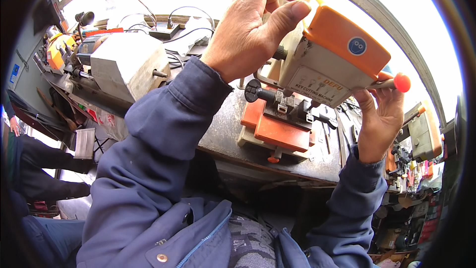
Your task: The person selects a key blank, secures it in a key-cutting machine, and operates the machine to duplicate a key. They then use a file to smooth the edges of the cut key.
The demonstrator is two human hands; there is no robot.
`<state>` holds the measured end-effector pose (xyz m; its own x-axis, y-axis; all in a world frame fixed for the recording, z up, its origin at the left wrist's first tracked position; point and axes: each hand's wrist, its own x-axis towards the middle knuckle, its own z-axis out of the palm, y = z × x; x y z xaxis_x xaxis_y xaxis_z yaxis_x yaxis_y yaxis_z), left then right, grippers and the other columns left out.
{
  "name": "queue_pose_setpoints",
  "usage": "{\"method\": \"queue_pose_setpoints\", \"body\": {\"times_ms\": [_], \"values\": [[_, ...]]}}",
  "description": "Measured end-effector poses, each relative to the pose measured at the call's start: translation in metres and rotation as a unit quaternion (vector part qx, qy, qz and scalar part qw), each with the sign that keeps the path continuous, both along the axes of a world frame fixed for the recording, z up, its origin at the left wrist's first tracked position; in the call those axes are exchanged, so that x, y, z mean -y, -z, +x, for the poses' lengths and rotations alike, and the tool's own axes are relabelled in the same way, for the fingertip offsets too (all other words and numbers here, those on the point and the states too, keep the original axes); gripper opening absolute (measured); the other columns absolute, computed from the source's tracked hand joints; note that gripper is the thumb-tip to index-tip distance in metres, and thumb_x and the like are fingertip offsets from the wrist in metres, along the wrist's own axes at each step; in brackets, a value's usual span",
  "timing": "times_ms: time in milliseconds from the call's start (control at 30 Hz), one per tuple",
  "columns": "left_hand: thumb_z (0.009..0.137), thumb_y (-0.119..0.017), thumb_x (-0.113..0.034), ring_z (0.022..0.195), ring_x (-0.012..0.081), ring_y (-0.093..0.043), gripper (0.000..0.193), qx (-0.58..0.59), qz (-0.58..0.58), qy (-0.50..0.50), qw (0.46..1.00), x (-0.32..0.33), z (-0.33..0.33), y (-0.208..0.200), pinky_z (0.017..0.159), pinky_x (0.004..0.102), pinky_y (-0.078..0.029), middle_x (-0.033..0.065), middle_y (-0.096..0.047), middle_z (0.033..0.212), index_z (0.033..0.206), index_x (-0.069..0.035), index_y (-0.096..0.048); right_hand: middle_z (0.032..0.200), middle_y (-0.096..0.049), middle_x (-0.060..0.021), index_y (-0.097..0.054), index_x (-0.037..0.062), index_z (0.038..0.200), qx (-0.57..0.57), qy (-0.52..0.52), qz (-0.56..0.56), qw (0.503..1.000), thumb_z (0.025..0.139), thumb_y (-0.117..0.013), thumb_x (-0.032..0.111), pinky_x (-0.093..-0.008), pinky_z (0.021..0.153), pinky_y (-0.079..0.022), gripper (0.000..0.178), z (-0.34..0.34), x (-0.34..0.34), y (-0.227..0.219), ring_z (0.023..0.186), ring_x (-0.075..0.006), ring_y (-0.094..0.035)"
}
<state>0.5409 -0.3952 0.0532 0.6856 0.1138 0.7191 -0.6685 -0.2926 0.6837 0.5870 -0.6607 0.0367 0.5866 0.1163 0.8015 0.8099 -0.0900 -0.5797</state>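
Observation:
In front of me stands a key cutting machine [317, 72] with a beige body and an orange top cover [347, 34]. My left hand [253, 30] is closed in a pinch at the cover's upper left edge; what lies between thumb and finger is hidden. At the machine's right side, my right hand [382, 119] is curled around a lever with a red knob [401, 82], its fingers partly behind the lever. Below the head sit black clamps [292, 108] on an orange carriage [282, 133]. A black knob [253, 91] sticks out at the clamps' left.
A second machine with a grey metal housing [126, 67] is on the bench to the left. Cables and a black power socket [164, 32] lie behind it. Another beige and orange machine [424, 134] stands at the far right. A person's dark-clothed legs [44, 168] show at left.

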Motion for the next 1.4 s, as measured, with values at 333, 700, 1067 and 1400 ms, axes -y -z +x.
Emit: {"method": "queue_pose_setpoints", "body": {"times_ms": [333,700,1067,1400], "values": [[0.109,-0.061,-0.046,0.085,0.009,-0.052,0.044,-0.025,-0.024,0.015,0.999,-0.001,-0.007,0.001,0.074,0.0272,-0.049,0.0016,-0.055,0.092,0.118,-0.004,-0.054,0.096,-0.072,-0.0037,-0.07,0.001,0.103,0.039,0.037,-0.046,0.997,0.089,-0.085,-0.001,-0.0299,0.089,-0.054,0.021,0.004,0.005,0.006,0.092,-0.0136,-0.067],[0.107,-0.059,-0.054,0.075,0.0114,-0.047,0.052,0.027,0.087,-0.115,0.989,0.009,-0.009,-0.01,0.068,0.0306,-0.042,0.0023,-0.05,0.082,0.114,-0.003,-0.054,0.095,-0.075,-0.0064,-0.069,0.0004,0.104,-0.018,0.014,-0.06,0.998,0.089,-0.086,0.004,-0.0359,0.093,-0.059,0.023,-0.004,0.005,-0.008,0.092,-0.0162,-0.072],[0.11,-0.054,-0.051,0.089,0.0137,-0.05,0.049,0.056,0.063,-0.102,0.991,-0.01,0.008,-0.008,0.082,0.0327,-0.046,0.0053,-0.054,0.093,0.113,-0.003,-0.052,0.096,-0.074,-0.006,-0.069,-0.0007,0.104,-0.012,0.045,-0.117,0.992,0.089,-0.086,0.003,-0.0319,0.09,-0.058,0.022,-0.006,0.011,-0.013,0.094,-0.0149,-0.071],[0.104,-0.055,-0.067,0.079,0.0184,-0.053,0.067,0.071,0.124,-0.151,0.978,0.013,-0.019,-0.01,0.073,0.0365,-0.047,0.01,-0.054,0.086,0.112,0.0,-0.053,0.099,-0.069,-0.004,-0.063,0.0025,0.112,-0.03,0.013,-0.064,0.997,0.092,-0.083,0.003,-0.0305,0.092,-0.056,0.028,-0.002,0.007,-0.001,0.096,-0.0134,-0.068]]}}
